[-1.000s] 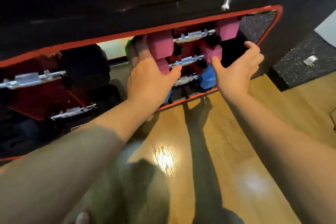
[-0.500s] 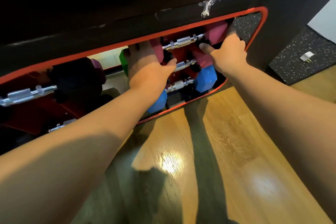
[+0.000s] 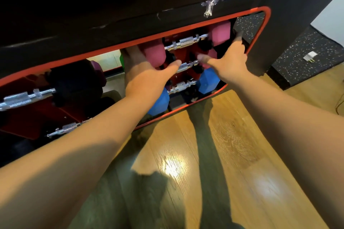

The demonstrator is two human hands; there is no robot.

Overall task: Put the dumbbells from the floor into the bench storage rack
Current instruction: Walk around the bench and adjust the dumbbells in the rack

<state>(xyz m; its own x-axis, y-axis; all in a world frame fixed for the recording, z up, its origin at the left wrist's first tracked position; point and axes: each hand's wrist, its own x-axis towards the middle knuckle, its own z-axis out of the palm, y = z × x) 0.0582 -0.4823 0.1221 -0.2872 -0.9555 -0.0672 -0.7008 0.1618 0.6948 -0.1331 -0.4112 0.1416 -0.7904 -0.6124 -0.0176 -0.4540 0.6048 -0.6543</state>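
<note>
Both hands are in the rack [image 3: 268,24]: my left hand [image 3: 147,78] and right hand [image 3: 230,65] are spread, fingers loose around the middle pink dumbbell [image 3: 186,65], which sits above the blue dumbbell [image 3: 181,87]. I'd check it sits level, then ease away slowly.

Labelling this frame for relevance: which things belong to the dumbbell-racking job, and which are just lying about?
Part of the job:
- pink-headed dumbbell with knurled chrome handle
- blue hex-headed dumbbell
- red-rimmed black bench storage rack
- left hand and right hand, both spread open at the rack

Lying about:
- small white plug on the speckled black rubber mat
- wooden plank floor
</note>
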